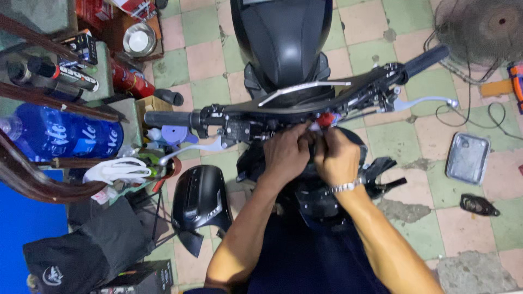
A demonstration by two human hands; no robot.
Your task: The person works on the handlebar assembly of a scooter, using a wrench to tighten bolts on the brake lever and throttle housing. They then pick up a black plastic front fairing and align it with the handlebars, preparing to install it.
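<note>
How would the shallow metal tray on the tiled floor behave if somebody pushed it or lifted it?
The metal tray lies flat on the floor tiles, so it would probably slide rather than tip or roll. It looks thin and shallow, so likely light and stiff. Its raised rim should give fingers some grip.

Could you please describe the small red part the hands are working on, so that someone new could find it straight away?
Start at the motorcycle handlebar stripped of its covers, running across the middle. Just right of its centre, above the left hand and the right hand, sits the small red part. It is the only bright red piece among black and silver fittings.
</note>
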